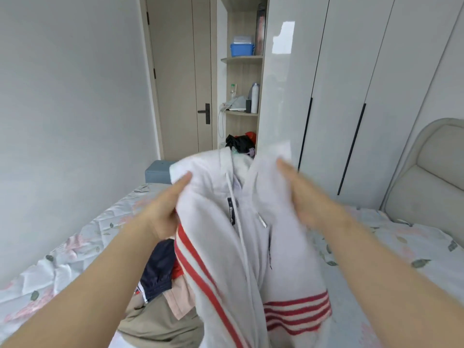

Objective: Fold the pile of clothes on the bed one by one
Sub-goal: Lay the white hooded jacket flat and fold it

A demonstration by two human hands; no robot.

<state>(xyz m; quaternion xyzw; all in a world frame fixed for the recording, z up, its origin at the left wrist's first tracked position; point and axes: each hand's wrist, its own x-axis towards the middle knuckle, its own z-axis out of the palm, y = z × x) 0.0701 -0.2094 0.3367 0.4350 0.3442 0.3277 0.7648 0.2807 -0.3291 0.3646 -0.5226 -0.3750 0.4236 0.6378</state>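
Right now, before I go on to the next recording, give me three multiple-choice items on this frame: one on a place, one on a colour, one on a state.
1. Where is the blue tub?
A. on an upper shelf
B. on a chair
C. on the floor

2. What colour are the stripes on the hoodie?
A. blue
B. red
C. green

3. What state is the hoodie in?
A. folded flat
B. held up
C. hanging on a hook

Answers:
1 A: it sits on the shelf beside the wardrobe.
2 B: red bands cross the white fabric.
3 B: the left hand and right hand grip it above the bed.
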